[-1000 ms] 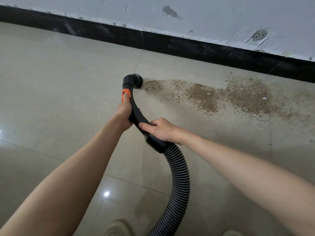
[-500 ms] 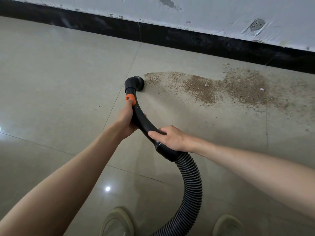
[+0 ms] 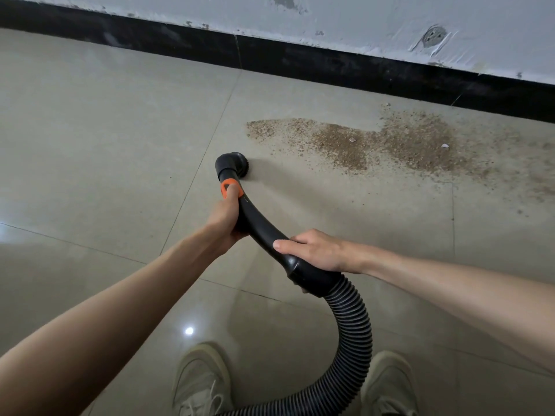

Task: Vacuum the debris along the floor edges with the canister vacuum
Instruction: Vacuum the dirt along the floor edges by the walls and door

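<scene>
Head view showed the left hand (image 3: 223,219) and right hand (image 3: 312,250), fingers clamped on the vacuum handle (image 3: 261,226), brush nozzle (image 3: 237,165) just short of the debris (image 3: 375,142) near the baseboard (image 3: 330,64); next, likely sweeping rightward through it.

Bare floor (image 3: 90,145) lies open left of the nozzle (image 3: 232,165). Right and far, only the debris (image 3: 375,142) lies before the black skirting (image 3: 330,66); the hose (image 3: 354,334) loops between both shoes (image 3: 201,382) near.
</scene>
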